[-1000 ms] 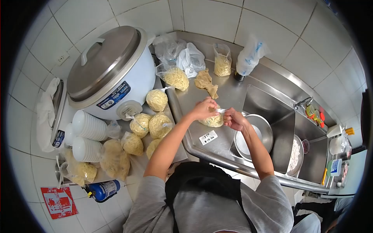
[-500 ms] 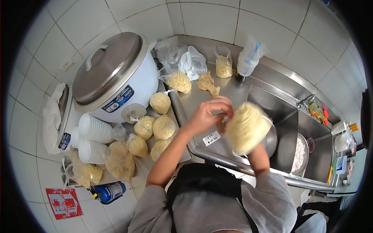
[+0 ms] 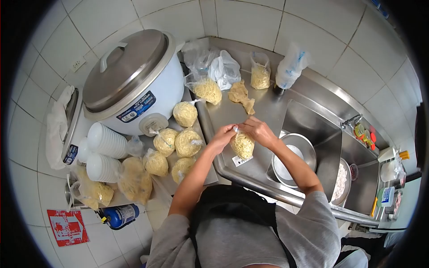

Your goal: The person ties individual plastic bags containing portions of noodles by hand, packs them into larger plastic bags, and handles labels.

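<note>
Fingers of the left hand (image 3: 223, 137) and right hand (image 3: 259, 131) pinch the gathered neck (image 3: 236, 128) of a clear noodle bag (image 3: 243, 145) over the stainless-steel worktop (image 3: 223, 112), a handwritten label (image 3: 241, 161) peeking out at its six o'clock, a steel bowl (image 3: 309, 152) toward three. A slackened pinch could let the neck open, spilling the bag.

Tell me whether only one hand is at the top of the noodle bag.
No, the left hand and the right hand are both at the top of the noodle bag.
</note>
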Action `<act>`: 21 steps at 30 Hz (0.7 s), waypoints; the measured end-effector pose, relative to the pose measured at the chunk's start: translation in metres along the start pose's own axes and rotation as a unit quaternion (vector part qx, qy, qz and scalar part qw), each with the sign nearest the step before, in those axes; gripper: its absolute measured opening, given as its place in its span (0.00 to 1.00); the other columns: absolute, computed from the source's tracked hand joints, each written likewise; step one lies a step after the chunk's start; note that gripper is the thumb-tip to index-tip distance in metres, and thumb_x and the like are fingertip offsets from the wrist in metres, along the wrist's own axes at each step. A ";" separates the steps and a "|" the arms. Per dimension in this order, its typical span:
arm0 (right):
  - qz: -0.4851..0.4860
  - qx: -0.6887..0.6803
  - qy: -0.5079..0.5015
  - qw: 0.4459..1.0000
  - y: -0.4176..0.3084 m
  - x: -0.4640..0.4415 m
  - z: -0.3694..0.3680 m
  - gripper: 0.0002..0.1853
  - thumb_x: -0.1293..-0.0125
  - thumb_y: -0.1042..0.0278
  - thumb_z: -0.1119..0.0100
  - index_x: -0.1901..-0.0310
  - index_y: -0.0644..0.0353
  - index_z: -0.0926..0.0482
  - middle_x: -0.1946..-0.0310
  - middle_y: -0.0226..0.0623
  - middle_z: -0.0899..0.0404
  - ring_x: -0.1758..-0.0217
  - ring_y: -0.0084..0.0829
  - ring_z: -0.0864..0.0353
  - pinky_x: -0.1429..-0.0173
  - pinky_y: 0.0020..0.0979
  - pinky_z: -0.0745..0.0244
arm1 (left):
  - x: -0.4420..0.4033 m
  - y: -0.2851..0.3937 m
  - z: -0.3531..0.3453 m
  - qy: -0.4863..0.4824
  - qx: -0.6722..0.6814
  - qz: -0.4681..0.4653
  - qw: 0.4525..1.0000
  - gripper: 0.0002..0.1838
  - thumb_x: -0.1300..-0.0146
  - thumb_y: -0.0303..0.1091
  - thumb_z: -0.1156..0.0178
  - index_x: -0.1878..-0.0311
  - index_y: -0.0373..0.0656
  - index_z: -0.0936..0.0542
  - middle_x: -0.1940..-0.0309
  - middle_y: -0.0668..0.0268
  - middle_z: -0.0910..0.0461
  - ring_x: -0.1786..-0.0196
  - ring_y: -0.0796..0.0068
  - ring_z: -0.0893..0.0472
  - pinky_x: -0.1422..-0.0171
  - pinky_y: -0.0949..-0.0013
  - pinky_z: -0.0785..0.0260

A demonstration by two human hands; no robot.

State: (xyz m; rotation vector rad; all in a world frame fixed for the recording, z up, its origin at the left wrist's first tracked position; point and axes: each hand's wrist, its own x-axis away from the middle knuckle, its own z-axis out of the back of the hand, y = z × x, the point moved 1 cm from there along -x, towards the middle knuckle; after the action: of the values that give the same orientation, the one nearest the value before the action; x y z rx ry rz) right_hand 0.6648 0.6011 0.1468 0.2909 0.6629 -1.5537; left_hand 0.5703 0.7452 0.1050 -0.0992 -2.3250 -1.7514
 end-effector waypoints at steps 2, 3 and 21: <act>0.058 0.048 -0.034 0.997 0.004 0.003 -0.002 0.11 0.52 0.74 0.43 0.64 0.60 0.23 0.68 0.33 0.27 0.62 0.33 0.26 0.67 0.30 0.25 | 0.000 -0.003 0.004 -0.001 0.007 0.031 0.999 0.15 0.33 0.32 0.53 0.47 0.37 0.27 0.57 0.72 0.25 0.55 0.85 0.29 0.47 0.77 0.37; 0.086 0.072 -0.051 0.992 0.006 0.005 -0.002 0.10 0.51 0.74 0.43 0.65 0.60 0.23 0.68 0.33 0.27 0.62 0.34 0.26 0.67 0.29 0.25 | 0.000 -0.004 0.005 -0.003 0.010 0.047 0.999 0.15 0.32 0.33 0.53 0.47 0.37 0.27 0.56 0.72 0.25 0.55 0.84 0.29 0.47 0.77 0.38; -0.468 -0.143 0.184 0.852 -0.030 0.034 -0.079 0.09 0.47 0.71 0.43 0.69 0.71 0.20 0.75 0.46 0.20 0.73 0.32 0.19 0.65 0.29 0.26 | -0.020 -0.059 -0.012 0.267 -0.204 -0.152 0.930 0.10 0.41 0.31 0.44 0.64 0.32 0.23 0.64 0.62 0.27 0.63 0.75 0.26 0.57 0.72 0.33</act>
State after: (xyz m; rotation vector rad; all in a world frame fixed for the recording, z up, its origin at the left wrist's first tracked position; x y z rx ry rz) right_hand 0.6160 0.6174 0.0720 0.0128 1.4743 -2.3037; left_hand 0.5799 0.7187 0.0479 0.6225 -1.6322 -2.0551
